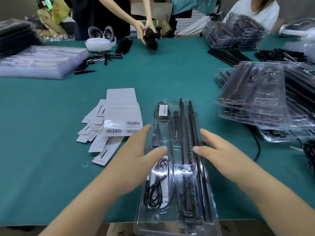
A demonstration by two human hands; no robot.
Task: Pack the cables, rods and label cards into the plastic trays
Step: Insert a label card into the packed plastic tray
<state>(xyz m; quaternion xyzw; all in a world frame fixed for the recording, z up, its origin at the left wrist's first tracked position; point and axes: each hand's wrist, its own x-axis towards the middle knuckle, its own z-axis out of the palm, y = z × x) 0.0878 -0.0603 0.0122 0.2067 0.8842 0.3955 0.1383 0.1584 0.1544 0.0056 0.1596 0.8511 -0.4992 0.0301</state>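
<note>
A clear plastic tray (170,222) lies lengthwise in front of me on the green table, overhanging its near edge. It holds several black rods (191,133), a coiled black cable (157,189) and a barcoded part (163,110). My left hand (136,154) hovers over the tray's left side, fingers straight, thumb above the cable compartment. My right hand (219,150) is spread at the tray's right side, its thumb tip near the rods. Neither hand holds anything. A loose heap of white label cards (117,120) lies left of the tray.
Filled trays (255,92) are stacked at the right, with loose black cable (257,147) beside them. Empty clear trays (39,62) sit at the far left, with loose black rods (102,57) nearby. Two other people work across the table; a white headset (100,40) lies there.
</note>
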